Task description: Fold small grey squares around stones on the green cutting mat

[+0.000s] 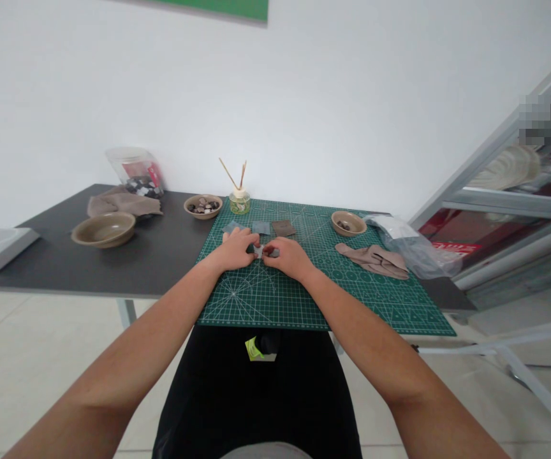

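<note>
Over the green cutting mat point(304, 306), my left hand point(237, 248) and my right hand point(289, 256) meet, their fingertips close together. Both are closed in a pinch at a small light grey piece point(259, 251); its kind is too small to make out, and fingers partly cover it. Just beyond the hands lie three small flat squares: a bluish one point(232, 225) partly behind my left hand, a grey one point(261, 227), and a brown one point(284, 228).
A bowl of dark stones point(203, 206) and a reed diffuser point(240, 201) stand at the back. On the right are a small bowl point(349, 223), a brown cloth point(375, 260) and a plastic bag point(414, 248). Leftward sit another bowl point(104, 231), a cloth point(122, 203) and a clear jar point(134, 171).
</note>
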`<state>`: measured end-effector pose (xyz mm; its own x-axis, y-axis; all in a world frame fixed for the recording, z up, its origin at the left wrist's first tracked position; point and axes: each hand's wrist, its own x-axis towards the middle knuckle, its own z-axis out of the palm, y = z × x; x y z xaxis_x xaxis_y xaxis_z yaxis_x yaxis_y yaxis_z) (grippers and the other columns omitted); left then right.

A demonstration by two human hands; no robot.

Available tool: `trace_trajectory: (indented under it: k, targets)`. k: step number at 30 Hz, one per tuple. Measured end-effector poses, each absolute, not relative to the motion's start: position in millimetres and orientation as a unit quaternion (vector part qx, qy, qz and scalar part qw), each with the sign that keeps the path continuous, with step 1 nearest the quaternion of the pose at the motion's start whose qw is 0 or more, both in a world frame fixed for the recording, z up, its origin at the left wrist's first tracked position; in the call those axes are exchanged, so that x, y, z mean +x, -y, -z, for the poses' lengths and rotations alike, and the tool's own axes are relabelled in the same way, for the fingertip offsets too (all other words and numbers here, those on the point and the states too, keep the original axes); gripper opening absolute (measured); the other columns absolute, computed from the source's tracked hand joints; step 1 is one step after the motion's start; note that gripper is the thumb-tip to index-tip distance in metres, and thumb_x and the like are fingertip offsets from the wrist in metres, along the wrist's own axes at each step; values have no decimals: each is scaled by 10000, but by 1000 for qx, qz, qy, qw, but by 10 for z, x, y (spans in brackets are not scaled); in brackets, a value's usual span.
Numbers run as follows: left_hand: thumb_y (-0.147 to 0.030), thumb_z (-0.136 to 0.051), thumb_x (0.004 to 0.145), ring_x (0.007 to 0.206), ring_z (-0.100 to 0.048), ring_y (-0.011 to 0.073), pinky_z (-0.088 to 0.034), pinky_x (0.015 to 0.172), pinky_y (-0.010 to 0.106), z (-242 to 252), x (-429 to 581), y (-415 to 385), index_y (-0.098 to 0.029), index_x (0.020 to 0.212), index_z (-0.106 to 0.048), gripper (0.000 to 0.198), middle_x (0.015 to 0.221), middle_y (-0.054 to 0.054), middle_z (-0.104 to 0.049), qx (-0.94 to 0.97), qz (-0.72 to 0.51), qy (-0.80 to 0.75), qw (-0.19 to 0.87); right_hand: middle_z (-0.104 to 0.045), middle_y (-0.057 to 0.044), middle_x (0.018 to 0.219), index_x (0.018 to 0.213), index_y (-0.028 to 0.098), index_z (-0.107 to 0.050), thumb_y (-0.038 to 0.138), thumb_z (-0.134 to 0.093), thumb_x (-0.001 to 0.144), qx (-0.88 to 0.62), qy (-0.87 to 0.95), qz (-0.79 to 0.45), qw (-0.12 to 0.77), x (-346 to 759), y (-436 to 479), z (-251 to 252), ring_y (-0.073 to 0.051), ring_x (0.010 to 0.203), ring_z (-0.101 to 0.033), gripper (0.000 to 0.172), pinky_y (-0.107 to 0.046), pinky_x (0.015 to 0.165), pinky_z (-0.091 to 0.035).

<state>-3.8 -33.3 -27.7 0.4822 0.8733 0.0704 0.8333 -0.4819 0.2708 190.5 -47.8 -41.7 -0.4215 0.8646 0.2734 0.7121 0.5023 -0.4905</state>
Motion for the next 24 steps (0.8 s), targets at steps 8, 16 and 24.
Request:
trace_trajectory:
  k: [8, 16, 24]
  targets:
    - [-343, -562, 811, 1080, -474, 344, -373, 863, 480, 273, -38, 326, -224, 975, -616, 210, 1085, 102, -571, 856, -95, -499, 103, -705, -60, 962, 983, 192, -758, 321, -674, 889, -487, 833, -128, 230, 1870, 415, 426, -177, 895, -637, 180, -285, 807, -432]
    - [-326, -552, 809, 1080, -476, 345, -370, 849, 478, 276, -43, 326, -221, 991, -617, 220, 1099, 104, -579, 856, -89, -499, 99, -713, -29, 896, 907, 192, -758, 261, -736, 808, -478, 830, -149, 245, 1932, 459, 415, -160, 837, -642, 123, -267, 788, -436]
    - [-338, -572, 799, 1107, -474, 340, -361, 874, 482, 281, -44, 320, -215, 1011, -593, 245, 1117, 98, -597, 848, -99, -507, 117, -702, -66, 991, 1021, 186, -751, 321, -631, 924, -483, 841, -108, 218, 1872, 419, 416, -178, 916, -632, 205, -279, 803, -426]
